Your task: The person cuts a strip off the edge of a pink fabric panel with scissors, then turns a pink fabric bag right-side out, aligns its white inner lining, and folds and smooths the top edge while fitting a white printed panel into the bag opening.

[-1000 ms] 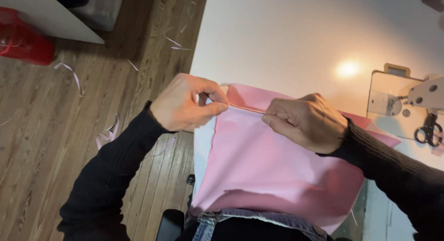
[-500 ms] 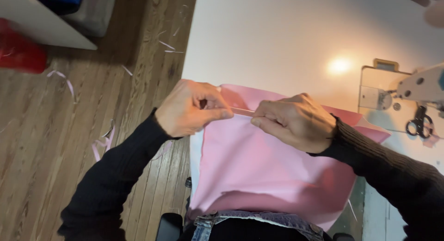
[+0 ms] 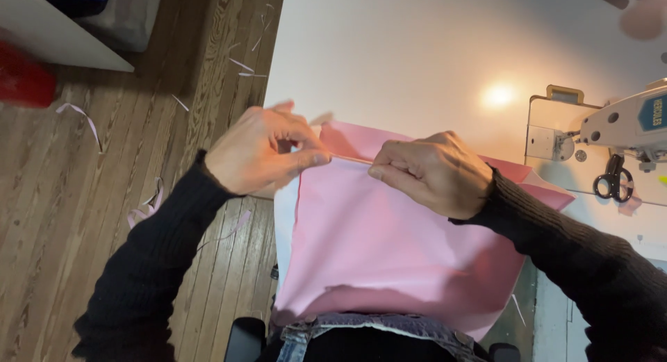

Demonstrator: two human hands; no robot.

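White table (image 3: 417, 49) beside plank floor (image 3: 139, 195) (scraps strewn); left hand (image 3: 260, 150), right hand (image 3: 434, 171) fingers pinched on pink fabric (image 3: 389, 251) fold.

The white table (image 3: 417, 49) is carrying the pink fabric (image 3: 389, 251) under the hands, and the sewing machine (image 3: 625, 122) and black scissors (image 3: 611, 178) are sitting beyond the right hand (image 3: 434, 174).

Single head-worn view, looking steeply down, close over the white tabletop (image 3: 417, 49); wooden floor (image 3: 104, 195) toward 9 o'clock, sewing machine (image 3: 625, 119) toward 3 o'clock.
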